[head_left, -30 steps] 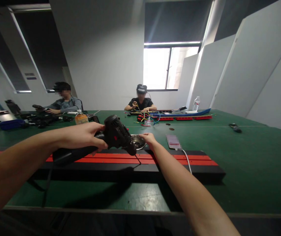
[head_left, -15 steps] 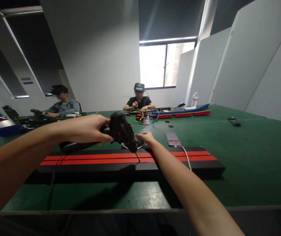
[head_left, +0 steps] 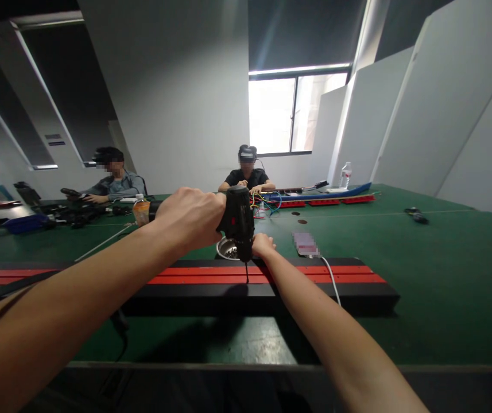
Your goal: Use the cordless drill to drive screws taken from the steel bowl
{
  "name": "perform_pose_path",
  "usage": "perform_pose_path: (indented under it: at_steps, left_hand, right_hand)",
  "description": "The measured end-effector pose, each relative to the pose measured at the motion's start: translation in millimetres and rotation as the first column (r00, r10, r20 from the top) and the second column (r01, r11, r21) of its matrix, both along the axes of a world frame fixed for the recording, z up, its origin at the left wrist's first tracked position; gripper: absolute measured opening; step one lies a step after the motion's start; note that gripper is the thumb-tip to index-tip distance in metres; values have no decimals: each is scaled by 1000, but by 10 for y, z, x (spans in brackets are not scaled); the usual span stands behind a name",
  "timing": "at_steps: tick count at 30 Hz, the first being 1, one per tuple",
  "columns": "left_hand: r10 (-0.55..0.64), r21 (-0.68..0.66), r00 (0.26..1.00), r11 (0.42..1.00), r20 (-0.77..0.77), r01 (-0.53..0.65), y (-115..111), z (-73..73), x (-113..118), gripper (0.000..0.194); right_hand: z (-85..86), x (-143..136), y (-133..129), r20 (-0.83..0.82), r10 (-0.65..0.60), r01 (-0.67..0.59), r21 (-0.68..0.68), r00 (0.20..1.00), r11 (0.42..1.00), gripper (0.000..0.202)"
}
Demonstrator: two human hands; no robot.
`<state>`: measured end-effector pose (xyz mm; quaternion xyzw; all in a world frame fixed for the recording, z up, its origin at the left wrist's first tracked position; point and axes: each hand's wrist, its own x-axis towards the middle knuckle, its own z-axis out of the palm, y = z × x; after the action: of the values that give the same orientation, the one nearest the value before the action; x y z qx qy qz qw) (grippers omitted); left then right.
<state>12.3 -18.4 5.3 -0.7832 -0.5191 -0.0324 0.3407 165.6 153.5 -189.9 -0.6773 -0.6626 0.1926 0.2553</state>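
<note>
My left hand (head_left: 189, 218) grips a black electric screwdriver (head_left: 237, 221), held upright with its thin bit pointing down onto the red strip of a long black and red bar (head_left: 314, 281) lying across the green table (head_left: 422, 275). My right hand (head_left: 263, 245) rests just right of the tool, beside a small metal bowl (head_left: 227, 248) holding dark small parts. I cannot see what the right fingers hold; they are partly hidden behind the tool.
A phone (head_left: 305, 244) with a white cable lies behind the bar. Two people sit at the far side, one by coloured wires (head_left: 265, 203), one at the left by dark tools. A bottle (head_left: 141, 210), water bottle (head_left: 345, 174) and blue and red bars (head_left: 327, 197) stand farther back.
My left hand has turned the screwdriver from lying sideways to upright, its bit now pointing down at the red strip. My right hand stayed by the bowl.
</note>
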Motion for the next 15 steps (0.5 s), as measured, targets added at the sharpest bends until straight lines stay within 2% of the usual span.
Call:
perform_pose_path:
  at_steps: [6,12,15]
  left_hand:
    - [37,-18,999,999,39,-36,27,-17,35,29]
    - [-10,9,998,1000,61,9,-19,-66,-12,26]
    - [-21,8,996,1000,92,20,-58,-94,-49,30]
  right_hand:
    - [46,-20,-30,103,32,-28,-35,994,999,60]
    - [56,-47,-59,225,220,-233,32,949,972,62]
    - [59,-57,-81,259,277,-288,5,925,958,66]
